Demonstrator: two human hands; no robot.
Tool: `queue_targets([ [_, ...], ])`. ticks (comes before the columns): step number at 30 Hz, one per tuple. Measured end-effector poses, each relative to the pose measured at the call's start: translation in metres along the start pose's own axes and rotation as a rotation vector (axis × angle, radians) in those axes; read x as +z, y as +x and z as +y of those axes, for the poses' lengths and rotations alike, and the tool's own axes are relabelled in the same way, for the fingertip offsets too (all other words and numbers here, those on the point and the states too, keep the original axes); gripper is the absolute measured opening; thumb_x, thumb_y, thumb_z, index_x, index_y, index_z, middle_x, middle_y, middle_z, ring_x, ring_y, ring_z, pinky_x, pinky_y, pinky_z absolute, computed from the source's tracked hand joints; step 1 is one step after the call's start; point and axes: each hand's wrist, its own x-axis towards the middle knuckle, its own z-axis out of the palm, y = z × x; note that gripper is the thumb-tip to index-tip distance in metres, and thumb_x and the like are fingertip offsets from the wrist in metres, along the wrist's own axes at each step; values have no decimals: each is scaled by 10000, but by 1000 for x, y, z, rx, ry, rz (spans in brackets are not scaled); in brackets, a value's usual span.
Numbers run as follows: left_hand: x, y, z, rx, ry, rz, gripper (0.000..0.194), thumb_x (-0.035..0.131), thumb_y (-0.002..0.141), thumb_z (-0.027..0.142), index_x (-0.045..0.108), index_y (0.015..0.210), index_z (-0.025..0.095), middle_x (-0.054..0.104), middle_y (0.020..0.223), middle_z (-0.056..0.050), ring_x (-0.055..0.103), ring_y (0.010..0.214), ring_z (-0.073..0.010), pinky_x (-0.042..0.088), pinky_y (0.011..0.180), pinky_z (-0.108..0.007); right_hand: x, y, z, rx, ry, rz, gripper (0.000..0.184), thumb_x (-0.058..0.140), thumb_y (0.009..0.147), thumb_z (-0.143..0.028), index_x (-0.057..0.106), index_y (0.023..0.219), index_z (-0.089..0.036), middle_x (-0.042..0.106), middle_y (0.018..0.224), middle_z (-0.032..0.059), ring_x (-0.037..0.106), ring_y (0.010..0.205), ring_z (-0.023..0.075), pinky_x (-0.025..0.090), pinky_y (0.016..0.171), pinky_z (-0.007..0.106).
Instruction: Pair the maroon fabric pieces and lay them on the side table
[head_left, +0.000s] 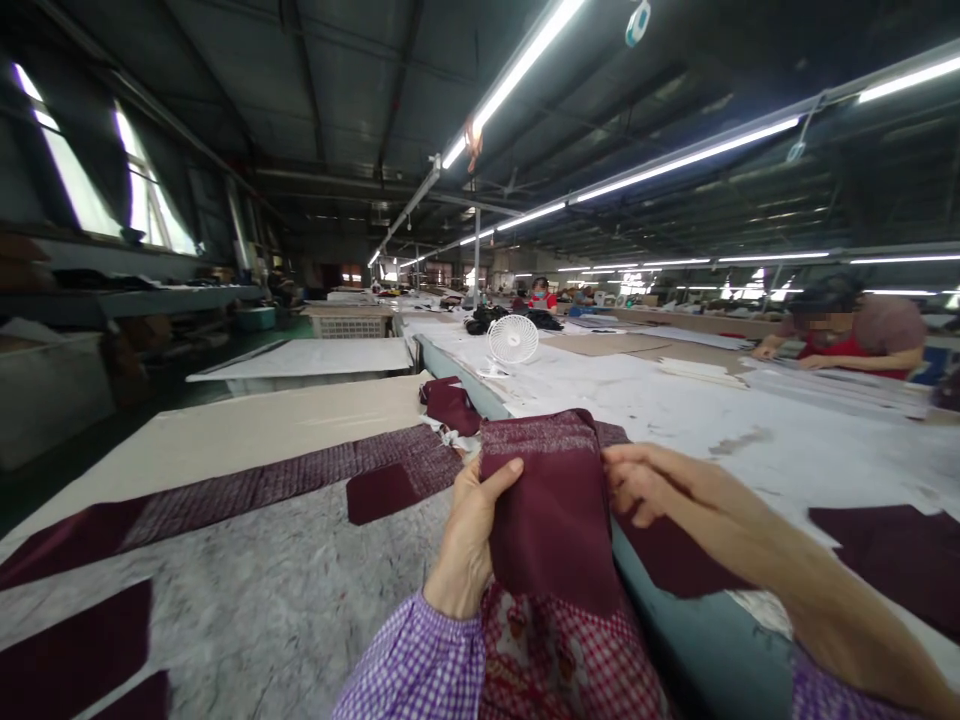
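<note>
Between 2 hands (469,520), smooth maroon fabric (551,510), speckled band (540,432)

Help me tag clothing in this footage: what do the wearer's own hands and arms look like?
The left hand and right hand are ungloved. The left sleeve is purple-and-white checked, gathered at the wrist; the right sleeve, similarly checked, shows only at the bottom edge.

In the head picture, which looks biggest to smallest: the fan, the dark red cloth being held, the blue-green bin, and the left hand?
Biggest to smallest, as they look here:
1. Held dark red cloth
2. Left hand
3. Fan
4. Blue-green bin
</note>
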Motion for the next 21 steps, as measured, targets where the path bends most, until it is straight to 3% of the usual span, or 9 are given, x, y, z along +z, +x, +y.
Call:
queue_targets([
  [4, 5, -5, -12, 65, -19, -28, 378, 787, 609, 289, 660, 930, 135, 723, 857, -77, 677, 757, -202, 514, 784, -332, 43, -8, 3, 1, 189, 111, 400, 512, 868, -466, 570, 1151, -190, 664, 959, 76, 630, 796, 177, 535, 708, 299],
  [8, 0, -2, -22, 91, 133, -57, 391, 734, 686, 330, 616, 1014, 153, 689, 984, -95, 653, 870, -215, 494, 820, -341, 59, 0, 13, 35, 348, 258, 314, 579, 823, -416, 572, 1035, -184, 660, 967, 66, 622, 840, 188, 525, 738, 317],
  [10, -4, 0, -25, 276, 306, 71, 400, 705, 722, 356, 578, 1061, 184, 642, 1080, -89, 615, 953, -207, 470, 861, -339, 65, 3, 19, 46, 278, 386, 254, 562, 824, -407, 566, 948, -185, 655, 875, 47, 611, 774, 180, 516, 688, 311],
  [12, -7, -2, -25, 548, 524, 229, 346, 677, 752, 364, 571, 1035, 195, 602, 1097, -81, 573, 994, -200, 440, 896, -340, 71, 4, 22, 49, 88, 547, 222, 547, 819, -410, 540, 840, -189, 615, 746, 23, 578, 678, 172, 492, 624, 303],
  [14, -5, -10, -25, 711, 717, 216, 228, 630, 797, 348, 594, 954, 187, 596, 1030, -77, 557, 969, -197, 430, 893, -339, 79, 5, 21, 30, -105, 680, 216, 535, 817, -405, 511, 778, -193, 578, 691, 21, 556, 650, 176, 471, 604, 308],
  [16, 1, -21, -26, 696, 810, 26, 185, 558, 853, 334, 616, 944, 184, 603, 995, -76, 559, 953, -194, 433, 886, -335, 89, 7, 19, -13, -178, 722, 198, 511, 834, -383, 524, 803, -187, 588, 734, 40, 568, 691, 186, 474, 629, 318],
  [18, 8, -30, -29, 572, 780, -155, 237, 492, 895, 344, 623, 1008, 181, 608, 1022, -82, 560, 975, -192, 434, 900, -332, 97, 8, 18, -72, -108, 672, 202, 491, 859, -359, 555, 920, -177, 613, 840, 62, 590, 765, 188, 493, 677, 319],
  [21, 13, -35, -36, 358, 566, -178, 319, 476, 900, 414, 639, 986, 154, 622, 996, -84, 566, 963, -193, 441, 900, -329, 105, 8, 21, -121, 73, 556, 284, 504, 876, -350, 545, 1103, -184, 604, 912, 62, 597, 797, 168, 519, 687, 297],
])
